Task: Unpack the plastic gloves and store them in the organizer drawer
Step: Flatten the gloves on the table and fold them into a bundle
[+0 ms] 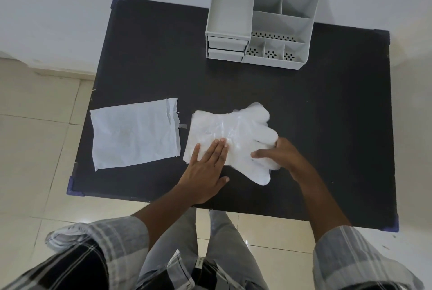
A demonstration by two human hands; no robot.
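Observation:
A stack of clear plastic gloves (233,128) lies flat in the middle of the black table (327,126), fingers pointing right. My left hand (205,168) presses flat on the cuff end of the stack, fingers spread. My right hand (278,154) pinches the glove fingers at the stack's right side. The empty white packaging bag (134,132) lies to the left of the gloves. The grey organizer (264,18) stands at the table's far edge, with two shut drawers (228,50) at its lower left.
The table stands against a white wall, with its front edge close to my legs. Beige floor tiles (35,149) lie to the left. Open compartments fill the organizer's top and right side.

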